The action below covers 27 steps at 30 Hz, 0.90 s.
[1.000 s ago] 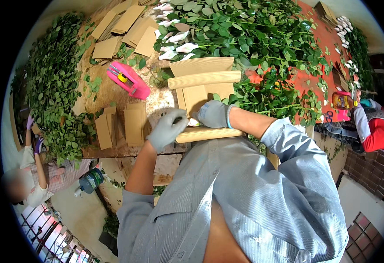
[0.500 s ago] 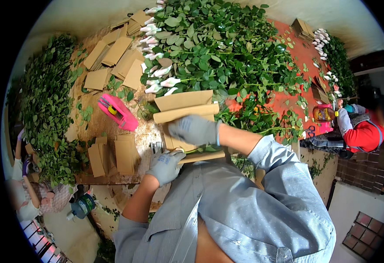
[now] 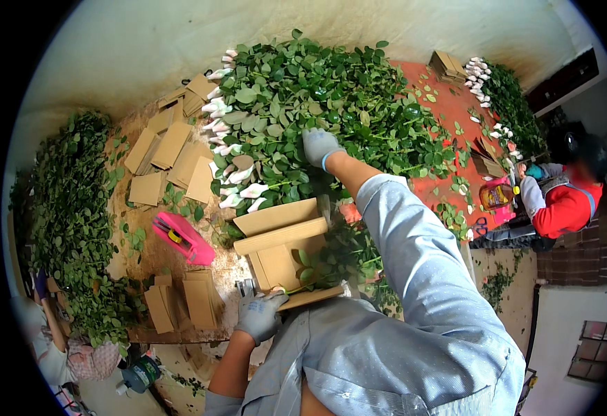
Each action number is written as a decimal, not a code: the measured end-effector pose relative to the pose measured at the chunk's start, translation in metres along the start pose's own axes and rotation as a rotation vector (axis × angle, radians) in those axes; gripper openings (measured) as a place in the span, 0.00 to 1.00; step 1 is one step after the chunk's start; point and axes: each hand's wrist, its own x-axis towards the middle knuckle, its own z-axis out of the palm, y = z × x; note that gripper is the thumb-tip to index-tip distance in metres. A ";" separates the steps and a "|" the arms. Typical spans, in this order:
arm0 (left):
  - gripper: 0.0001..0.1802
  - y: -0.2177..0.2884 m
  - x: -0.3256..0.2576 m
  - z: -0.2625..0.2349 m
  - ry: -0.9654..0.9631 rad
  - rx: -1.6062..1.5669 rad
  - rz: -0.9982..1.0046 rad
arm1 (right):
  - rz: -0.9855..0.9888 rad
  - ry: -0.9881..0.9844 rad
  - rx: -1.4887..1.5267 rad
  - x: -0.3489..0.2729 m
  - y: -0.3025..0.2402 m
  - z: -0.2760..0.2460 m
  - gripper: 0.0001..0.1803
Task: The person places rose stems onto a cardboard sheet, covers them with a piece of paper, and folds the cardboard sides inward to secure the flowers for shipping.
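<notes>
My left hand [image 3: 258, 316], in a grey glove, is closed at the left end of a near cardboard flap [image 3: 312, 297]. Just above that flap, a green stem with leaves [image 3: 305, 276] lies over an opened cardboard wrapper [image 3: 273, 269]. The wrapper's folded far side [image 3: 280, 236] stands in front of me. My right hand [image 3: 321, 148], gloved the same way, reaches into the big pile of leafy roses [image 3: 359, 104]. Its fingers are curled down in the leaves, and what they grip is hidden. White-wrapped rose heads [image 3: 231, 149] line the pile's left side.
Left of the wrapper lies a pink stapler [image 3: 183, 238]. Cardboard sheets [image 3: 172, 145] are stacked beyond it, with more pieces [image 3: 202, 299] nearer. Greenery [image 3: 75, 229] covers the far left. At right, a person in red [image 3: 560, 208] works beside a bottle [image 3: 497, 195].
My right hand has moved from over the wrapper, away from me, onto the rose pile. My left hand stays at the wrapper's near flap. The view has tilted up.
</notes>
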 end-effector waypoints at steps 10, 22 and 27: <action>0.22 -0.002 0.000 0.004 0.009 -0.028 -0.007 | -0.223 0.270 -0.515 -0.023 -0.017 -0.086 0.14; 0.18 -0.005 -0.001 0.015 0.032 -0.067 -0.099 | -0.391 0.255 0.248 -0.258 0.006 -0.106 0.27; 0.20 0.001 0.002 0.003 -0.011 -0.017 -0.095 | -0.265 0.040 0.220 -0.318 0.018 -0.003 0.26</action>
